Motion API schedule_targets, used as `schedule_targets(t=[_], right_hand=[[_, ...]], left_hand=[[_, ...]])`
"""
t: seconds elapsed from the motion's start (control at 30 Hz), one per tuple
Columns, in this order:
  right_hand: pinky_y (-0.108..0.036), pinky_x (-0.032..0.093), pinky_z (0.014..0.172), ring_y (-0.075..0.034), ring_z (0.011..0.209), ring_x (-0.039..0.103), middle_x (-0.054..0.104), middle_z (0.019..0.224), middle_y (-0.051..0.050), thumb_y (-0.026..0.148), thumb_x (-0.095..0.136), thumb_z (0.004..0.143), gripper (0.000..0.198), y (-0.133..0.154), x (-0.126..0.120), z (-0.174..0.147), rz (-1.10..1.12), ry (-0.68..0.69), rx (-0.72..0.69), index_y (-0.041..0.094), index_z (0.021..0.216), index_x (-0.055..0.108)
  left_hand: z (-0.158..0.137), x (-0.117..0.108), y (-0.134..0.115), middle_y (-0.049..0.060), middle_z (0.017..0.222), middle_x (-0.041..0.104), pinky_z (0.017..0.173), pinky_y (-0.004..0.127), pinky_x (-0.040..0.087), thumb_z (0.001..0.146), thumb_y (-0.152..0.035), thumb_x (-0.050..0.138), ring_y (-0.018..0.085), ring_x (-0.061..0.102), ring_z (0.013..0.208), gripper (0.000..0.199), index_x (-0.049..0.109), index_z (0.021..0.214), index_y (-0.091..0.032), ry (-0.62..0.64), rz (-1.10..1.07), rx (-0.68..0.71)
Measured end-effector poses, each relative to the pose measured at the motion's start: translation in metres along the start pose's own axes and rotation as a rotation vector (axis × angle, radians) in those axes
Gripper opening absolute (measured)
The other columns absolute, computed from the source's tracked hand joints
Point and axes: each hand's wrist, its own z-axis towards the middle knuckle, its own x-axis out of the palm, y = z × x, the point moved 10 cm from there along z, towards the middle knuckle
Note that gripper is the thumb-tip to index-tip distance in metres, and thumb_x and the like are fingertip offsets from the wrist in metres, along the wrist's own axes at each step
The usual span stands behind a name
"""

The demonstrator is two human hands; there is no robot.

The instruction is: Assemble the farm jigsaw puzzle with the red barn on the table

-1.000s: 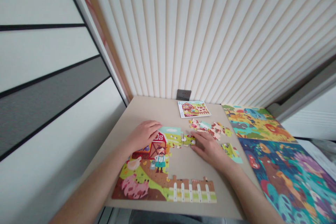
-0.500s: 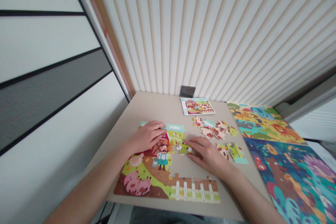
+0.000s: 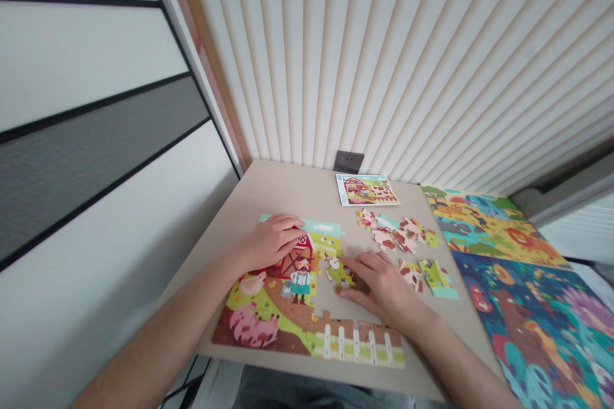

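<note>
- Sheep piece (image 3: 337,268), a green puzzle piece with white animals, sits at the right hand (image 3: 384,281); thumb below and forefinger above seem to pinch its right end.
- Change: a second ago it lay nearly level by the sky strip; now it slants down to the right, closer to the grip's near side. Reads as unjoined, its fit unsettled.
- Left of the grip: part-built farm puzzle (image 3: 254,326), joined to the fence row (image 3: 357,342) on the near side.
- Left hand (image 3: 271,243) lies flat over the barn, fingers loosely together, gripping nothing; it looks to be steadying the board.
- Just right of the grip: brown-patched piece (image 3: 411,275), covered by the hand a second ago, and a green-and-blue piece (image 3: 437,280).
- Beyond the grip: loose pile (image 3: 386,241), then picture card (image 3: 368,190).
- Hard to tell: sheep piece's right end is under fingers; whether its left edge touches the farm puzzle, unclear. Barn roof mostly hidden. Pile pieces overlap, count uncertain. Far right, the sea-blue puzzle (image 3: 527,319) is cut off by the frame.
</note>
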Motion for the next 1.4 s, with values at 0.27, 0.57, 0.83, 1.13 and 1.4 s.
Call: schedule_targets(t=[0.27,0.57,0.83,1.13,1.4], right_hand=[[-0.043,0.055,0.089,-0.027,0.100,0.069,0.072,0.111,-0.012,0.047,0.074,0.097,0.041,0.002,-0.001,-0.005,0.021,-0.015,-0.012,0.023,0.130,0.072],[-0.045,0.053,0.085,-0.029,0.096,0.068,0.072,0.106,-0.011,0.055,0.069,0.097,0.038,0.009,0.006,-0.001,-0.064,-0.077,0.058,0.024,0.119,0.072],[-0.050,0.052,0.090,-0.034,0.104,0.067,0.071,0.116,-0.015,0.067,0.070,0.091,0.065,0.008,0.006,0.001,-0.068,-0.070,0.093,0.022,0.138,0.064],[-0.050,0.054,0.098,-0.032,0.112,0.066,0.070,0.125,-0.013,0.039,0.068,0.099,0.047,0.005,0.009,0.004,0.031,-0.103,0.095,0.025,0.143,0.061],[-0.052,0.052,0.112,-0.031,0.130,0.061,0.065,0.142,-0.014,0.024,0.062,0.099,0.063,-0.018,-0.009,-0.008,0.127,-0.092,0.003,0.026,0.160,0.045]], left_hand=[[-0.001,0.001,0.001,0.008,0.138,0.067,0.115,0.045,0.049,0.107,-0.022,0.049,0.024,0.061,0.130,0.031,0.072,0.128,-0.025,-0.002,-0.018,0.002],[-0.001,0.001,0.001,0.008,0.138,0.067,0.115,0.044,0.049,0.106,-0.021,0.050,0.025,0.061,0.131,0.032,0.072,0.130,-0.026,-0.001,-0.032,0.000],[-0.001,0.002,0.001,0.008,0.139,0.067,0.115,0.044,0.050,0.107,-0.021,0.049,0.024,0.061,0.130,0.033,0.072,0.131,-0.026,-0.002,-0.024,0.004],[-0.001,0.003,0.003,0.007,0.139,0.067,0.115,0.042,0.050,0.106,-0.020,0.050,0.024,0.061,0.131,0.033,0.072,0.129,-0.025,0.011,-0.003,0.003],[-0.002,0.004,0.003,0.008,0.141,0.066,0.115,0.043,0.049,0.107,-0.021,0.048,0.024,0.061,0.131,0.034,0.070,0.132,-0.024,0.030,-0.022,0.014]])
